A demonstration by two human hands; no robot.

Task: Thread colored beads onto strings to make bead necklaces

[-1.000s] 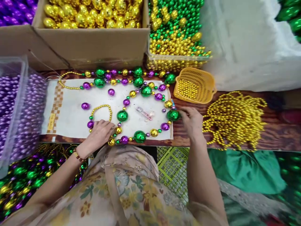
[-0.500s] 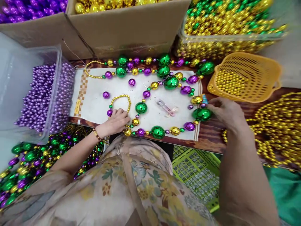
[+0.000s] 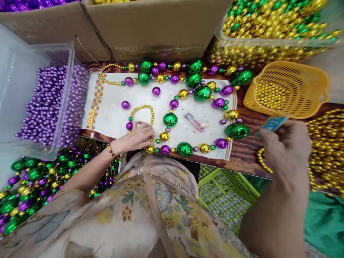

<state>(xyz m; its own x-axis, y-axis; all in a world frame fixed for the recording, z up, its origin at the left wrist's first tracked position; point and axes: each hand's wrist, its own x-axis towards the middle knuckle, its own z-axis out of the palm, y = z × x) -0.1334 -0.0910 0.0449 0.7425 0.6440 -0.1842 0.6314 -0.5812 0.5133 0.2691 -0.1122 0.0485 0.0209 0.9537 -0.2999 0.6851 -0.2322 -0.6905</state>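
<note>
My left hand [image 3: 134,137] is closed at the near edge of the white cloth [image 3: 110,118], its fingertips on a bead necklace [image 3: 185,149] of green, purple and gold beads. A loop of small gold beads [image 3: 143,106] curves out above those fingers. Over the table to the right, my right hand [image 3: 288,147] pinches a small blue tag [image 3: 274,123] between thumb and fingers. A thin thread seems to run between the necklace's right end and this hand. Inside the necklace's curve lies a pair of pink-handled thread snips [image 3: 195,122]. Two loose purple beads [image 3: 125,105] rest on the cloth.
A second bead strand [image 3: 174,79] crosses the cloth's far side. Purple beads fill a clear bin [image 3: 71,89] at left. An orange basket [image 3: 303,82] holds small gold beads; gold strands [image 3: 328,150] lie beside it. Cardboard boxes [image 3: 161,32] stand behind; a green crate [image 3: 228,193] sits below.
My right hand has moved right and toward me, away from the large green bead, with the blue tag now showing in it. My left hand stays on the necklace. The view has shifted slightly.
</note>
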